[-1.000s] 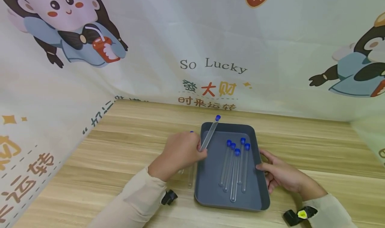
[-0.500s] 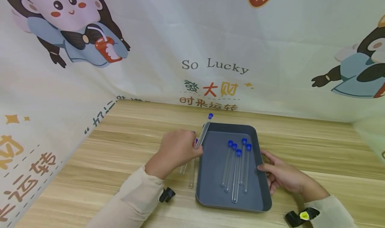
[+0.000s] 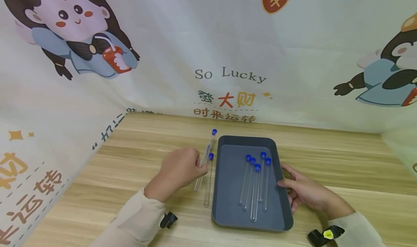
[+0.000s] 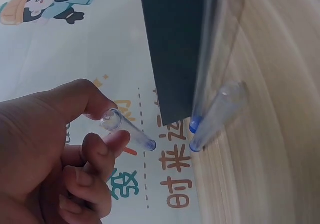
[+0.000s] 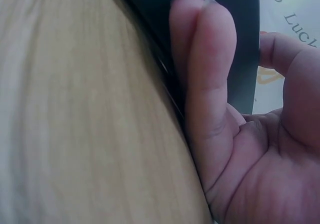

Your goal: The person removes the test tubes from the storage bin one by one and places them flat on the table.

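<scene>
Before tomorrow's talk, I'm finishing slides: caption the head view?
Left hand pinches a clear, blue-capped test tube beside a dark grey rectangular tray holding five more; right hand grips its side.

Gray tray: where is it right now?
In the head view, the gray tray sits on the wooden table just right of centre, with two capped tubes lying beside its left edge and the right hand gripping its right edge.

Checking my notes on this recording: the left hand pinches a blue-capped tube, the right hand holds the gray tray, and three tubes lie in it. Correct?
No: the head view shows five tubes in the tray, not three. The left hand pinches a blue-capped tube and the right hand holds the tray.
</scene>
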`<action>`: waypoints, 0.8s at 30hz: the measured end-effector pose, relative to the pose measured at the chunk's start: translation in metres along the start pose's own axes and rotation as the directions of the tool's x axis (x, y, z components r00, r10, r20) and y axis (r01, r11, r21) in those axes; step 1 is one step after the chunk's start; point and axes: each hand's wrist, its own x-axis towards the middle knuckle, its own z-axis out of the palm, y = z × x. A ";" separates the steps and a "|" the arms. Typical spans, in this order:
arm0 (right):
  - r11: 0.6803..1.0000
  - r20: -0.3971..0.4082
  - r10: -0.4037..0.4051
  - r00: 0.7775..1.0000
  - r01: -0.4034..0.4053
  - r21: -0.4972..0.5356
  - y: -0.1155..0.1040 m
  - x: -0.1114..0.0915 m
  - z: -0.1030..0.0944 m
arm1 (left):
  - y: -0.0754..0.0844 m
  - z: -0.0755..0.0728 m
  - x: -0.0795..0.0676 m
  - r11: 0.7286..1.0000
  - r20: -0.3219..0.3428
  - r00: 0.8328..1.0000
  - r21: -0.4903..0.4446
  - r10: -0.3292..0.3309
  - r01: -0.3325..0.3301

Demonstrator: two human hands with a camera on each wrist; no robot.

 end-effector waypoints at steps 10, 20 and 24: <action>1.000 0.012 -0.008 1.000 0.007 0.009 0.001 -0.001 0.000 | -0.007 -0.003 -0.009 0.999 -0.019 1.000 0.043 0.002 -0.002; 1.000 0.026 -0.010 1.000 0.009 0.008 0.000 -0.001 -0.001 | -0.014 -0.005 -0.015 0.996 -0.018 1.000 0.083 -0.012 0.013; 1.000 0.030 -0.012 0.999 0.012 0.009 0.000 -0.001 -0.001 | -0.017 -0.004 -0.017 0.996 -0.017 1.000 0.093 -0.010 0.012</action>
